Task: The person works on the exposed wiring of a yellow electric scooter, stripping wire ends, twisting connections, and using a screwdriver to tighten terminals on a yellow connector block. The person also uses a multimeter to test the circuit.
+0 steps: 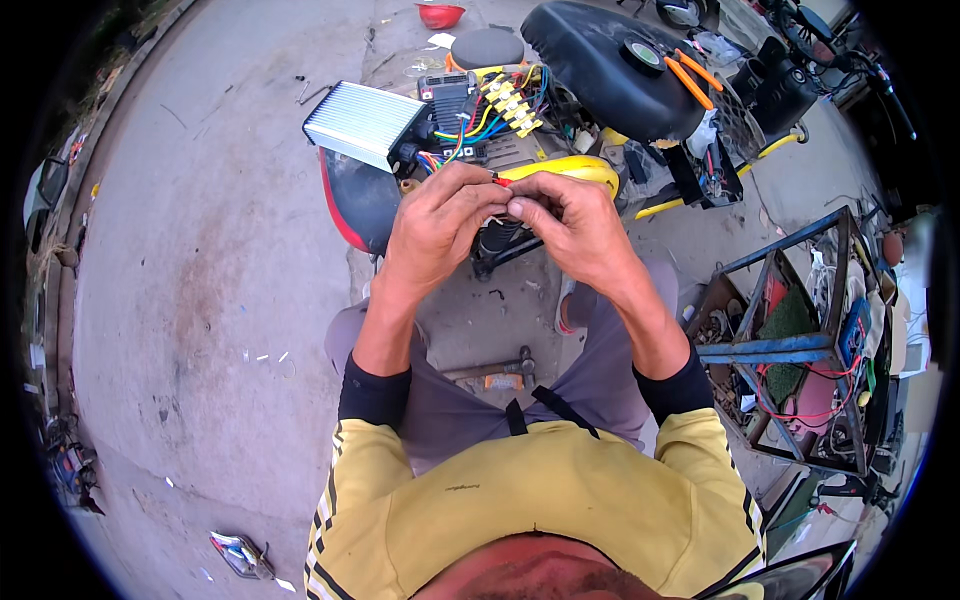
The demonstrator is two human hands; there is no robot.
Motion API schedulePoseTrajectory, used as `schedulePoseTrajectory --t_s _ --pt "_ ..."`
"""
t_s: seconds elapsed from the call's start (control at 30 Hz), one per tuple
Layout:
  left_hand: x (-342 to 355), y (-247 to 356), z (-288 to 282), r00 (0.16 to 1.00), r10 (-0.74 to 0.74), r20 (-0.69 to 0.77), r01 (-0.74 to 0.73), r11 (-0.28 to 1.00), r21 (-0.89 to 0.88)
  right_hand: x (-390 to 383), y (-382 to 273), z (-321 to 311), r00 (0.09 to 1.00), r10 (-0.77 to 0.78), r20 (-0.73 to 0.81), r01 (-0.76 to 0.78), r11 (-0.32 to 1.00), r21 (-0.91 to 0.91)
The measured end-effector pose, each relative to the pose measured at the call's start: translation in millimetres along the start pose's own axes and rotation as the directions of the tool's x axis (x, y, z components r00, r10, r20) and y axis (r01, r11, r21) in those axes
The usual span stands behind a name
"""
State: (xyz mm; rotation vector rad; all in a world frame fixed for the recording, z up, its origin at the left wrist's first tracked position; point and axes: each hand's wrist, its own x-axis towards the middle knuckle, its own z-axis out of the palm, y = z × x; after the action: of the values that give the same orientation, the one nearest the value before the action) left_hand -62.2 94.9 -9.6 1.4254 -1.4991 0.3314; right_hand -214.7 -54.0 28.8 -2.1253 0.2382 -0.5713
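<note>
My left hand [440, 225] and my right hand [578, 222] meet in front of me, fingertips pinched together. Between them shows a small red piece [502, 181], perhaps a wire end; the fingers hide most of it. Just beyond lies an opened-up motorbike with a yellow frame part [572, 170]. A silver finned box [362, 122], with coloured wires [480, 127] at its right end, rests above a black seat with a red edge [358, 205]. Right of it are a dark finned unit [447, 97] and a yellow terminal strip [512, 106].
A black fuel tank [600, 65] with orange-handled pliers [693, 78] on it stands at the far right. A blue metal rack [770, 352] full of parts is on my right. A red bowl-shaped thing [440, 16] lies far ahead, a small tool tray [241, 555] lower left.
</note>
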Motion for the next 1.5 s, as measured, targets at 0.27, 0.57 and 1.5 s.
schedulePoseTrajectory --t_s 0.27,0.57,1.5 --pt "2 -1 -7 0.996 -0.09 -0.002 0.089 0.993 -0.073 -4 -9 7 0.996 -0.042 -0.079 0.036 0.997 -0.071" --pt "1 -1 -11 0.98 -0.113 -0.162 0.105 0.993 -0.057 -6 2 2 0.993 0.051 -0.104 -0.048 0.998 0.028" --pt "-3 -1 9 0.937 -0.346 0.038 0.345 0.938 0.037 -2 14 6 0.9 -0.422 -0.105 0.348 0.844 -0.407"
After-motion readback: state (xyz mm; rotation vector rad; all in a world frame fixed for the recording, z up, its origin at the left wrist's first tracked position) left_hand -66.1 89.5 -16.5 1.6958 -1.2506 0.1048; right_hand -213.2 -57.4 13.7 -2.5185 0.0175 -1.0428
